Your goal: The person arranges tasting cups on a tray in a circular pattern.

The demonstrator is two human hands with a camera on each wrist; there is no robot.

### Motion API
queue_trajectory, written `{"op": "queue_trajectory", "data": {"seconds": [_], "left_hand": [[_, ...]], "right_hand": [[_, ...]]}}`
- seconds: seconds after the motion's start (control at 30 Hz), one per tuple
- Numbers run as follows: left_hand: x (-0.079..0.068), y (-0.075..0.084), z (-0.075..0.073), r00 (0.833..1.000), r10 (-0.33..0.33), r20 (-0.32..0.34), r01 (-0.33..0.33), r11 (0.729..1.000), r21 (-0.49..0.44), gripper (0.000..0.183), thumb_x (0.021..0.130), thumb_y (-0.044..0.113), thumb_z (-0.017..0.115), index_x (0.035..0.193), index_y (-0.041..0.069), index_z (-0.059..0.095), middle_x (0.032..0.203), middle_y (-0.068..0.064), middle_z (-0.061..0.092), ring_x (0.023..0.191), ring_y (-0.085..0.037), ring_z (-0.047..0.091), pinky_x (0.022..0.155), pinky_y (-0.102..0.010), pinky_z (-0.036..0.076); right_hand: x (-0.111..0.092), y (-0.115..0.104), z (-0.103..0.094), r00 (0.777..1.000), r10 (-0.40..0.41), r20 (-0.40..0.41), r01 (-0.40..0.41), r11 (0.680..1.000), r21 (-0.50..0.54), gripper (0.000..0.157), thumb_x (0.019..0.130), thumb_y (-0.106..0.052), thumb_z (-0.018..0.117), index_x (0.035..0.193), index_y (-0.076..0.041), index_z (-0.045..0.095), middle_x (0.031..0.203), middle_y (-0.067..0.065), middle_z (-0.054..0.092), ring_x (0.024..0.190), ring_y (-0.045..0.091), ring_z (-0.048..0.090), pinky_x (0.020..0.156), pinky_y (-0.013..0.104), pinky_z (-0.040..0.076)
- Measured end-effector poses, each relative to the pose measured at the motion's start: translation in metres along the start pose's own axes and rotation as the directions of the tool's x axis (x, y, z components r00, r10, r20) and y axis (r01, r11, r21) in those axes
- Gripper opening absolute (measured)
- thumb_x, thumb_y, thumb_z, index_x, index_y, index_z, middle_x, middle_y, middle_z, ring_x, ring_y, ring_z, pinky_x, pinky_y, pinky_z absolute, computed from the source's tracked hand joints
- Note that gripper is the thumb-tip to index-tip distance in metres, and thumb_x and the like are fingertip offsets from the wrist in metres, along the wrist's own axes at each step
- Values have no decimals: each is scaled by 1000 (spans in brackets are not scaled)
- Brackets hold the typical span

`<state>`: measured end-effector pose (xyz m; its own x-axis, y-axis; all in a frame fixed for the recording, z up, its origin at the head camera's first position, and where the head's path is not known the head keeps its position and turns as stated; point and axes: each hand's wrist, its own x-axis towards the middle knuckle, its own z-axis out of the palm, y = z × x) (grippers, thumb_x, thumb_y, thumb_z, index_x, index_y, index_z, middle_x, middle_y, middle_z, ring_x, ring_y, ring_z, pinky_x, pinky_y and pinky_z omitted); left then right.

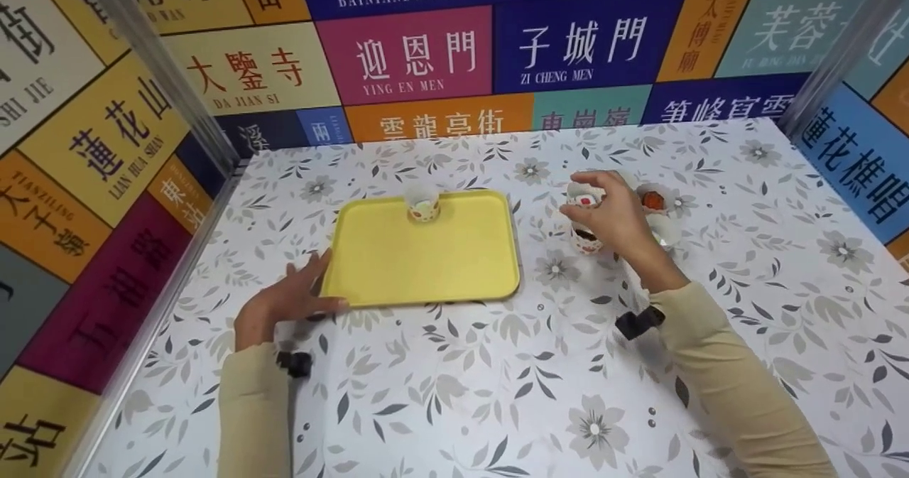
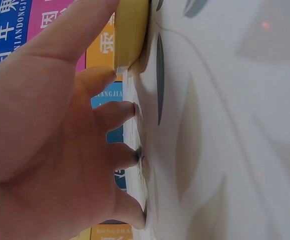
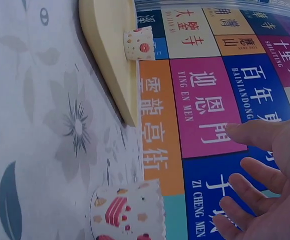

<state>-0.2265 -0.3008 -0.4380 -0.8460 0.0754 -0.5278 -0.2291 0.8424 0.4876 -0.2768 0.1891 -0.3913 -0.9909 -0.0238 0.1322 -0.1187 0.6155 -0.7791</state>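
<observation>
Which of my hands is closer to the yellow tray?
Left. Your left hand touches the yellow tray at its near-left corner, while your right hand is apart from it, off to its right, by some cups.

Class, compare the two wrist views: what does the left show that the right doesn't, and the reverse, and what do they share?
Only the left wrist view shows the left hand, fingers spread.

Only the right wrist view shows the right hand, holding nothing, plus a printed cup on the tray and another printed cup in the foreground.

Both show part of the yellow tray, the leaf-patterned tablecloth and colourful lettered wall panels.
</observation>
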Motion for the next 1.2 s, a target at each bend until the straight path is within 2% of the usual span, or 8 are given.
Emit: {"op": "queue_trajectory", "data": {"seconds": [0.07,0.2,0.37,0.5,0.63,0.83,1.07,1.2], "left_hand": [[0,1,0,1000,-4,0,4,1000,0,116,74,71,72,156,49,-7,168,-3,-19,152,-41,-23,114,-76,-8],[-1,1,-1,1000,10,1,-10,1000,10,117,75,70,73,157,46,-6,169,-3,-18,152,-41,-23,114,-76,-7],[-1,2,-1,999,45,-5,-45,998,35,116,78,68,72,159,41,-6,170,-3,-15,152,-41,-23,115,-76,-7],[-1,2,-1,1000,26,-3,-26,999,27,115,77,68,72,159,43,-5,169,-2,-15,153,-41,-22,114,-76,-7],[-1,1,0,1000,24,-2,-24,999,26,114,78,68,72,158,43,-6,169,-2,-15,152,-41,-22,114,-76,-6],[-1,0,-1,1000,23,-6,-23,1000,21,114,78,68,72,158,44,-6,169,-1,-15,153,-40,-22,115,-75,-7],[-1,1,0,1000,9,-6,-9,1000,-18,117,74,68,75,158,45,-3,169,0,-15,152,-40,-24,114,-76,-10],[-1,1,0,999,44,-12,-44,999,1,117,75,67,74,159,42,-4,169,-2,-15,152,-41,-24,114,-75,-10]], "right_hand": [[-4,5,-8,1000,-13,-22,13,1000,-5,55,90,-27,76,139,-11,57,146,16,50,118,37,57,94,45,51],[-10,13,-26,998,-5,-64,5,1000,-3,63,87,-33,79,140,-8,56,145,17,50,137,39,46,113,52,40],[-18,23,-46,996,72,-56,-70,997,28,74,86,-42,78,146,-9,48,148,16,45,137,39,45,112,52,41],[-25,33,-58,993,109,-49,-109,994,6,78,87,-42,77,150,-10,44,153,18,40,139,41,43,111,55,41],[-30,44,-66,991,119,-56,-120,993,-20,80,86,-39,78,151,-7,42,156,20,38,143,42,37,114,60,35],[-32,61,-71,993,106,-61,-109,993,-52,82,86,-38,79,150,-4,41,155,22,36,143,43,36,113,61,35],[-31,81,-71,988,153,-19,-154,985,-75,90,86,-44,78,153,-4,34,156,27,32,141,48,36,112,63,35],[-30,89,-72,984,178,12,-176,980,-95,93,86,-45,77,155,-3,31,156,28,30,140,50,35,112,64,34]]}}
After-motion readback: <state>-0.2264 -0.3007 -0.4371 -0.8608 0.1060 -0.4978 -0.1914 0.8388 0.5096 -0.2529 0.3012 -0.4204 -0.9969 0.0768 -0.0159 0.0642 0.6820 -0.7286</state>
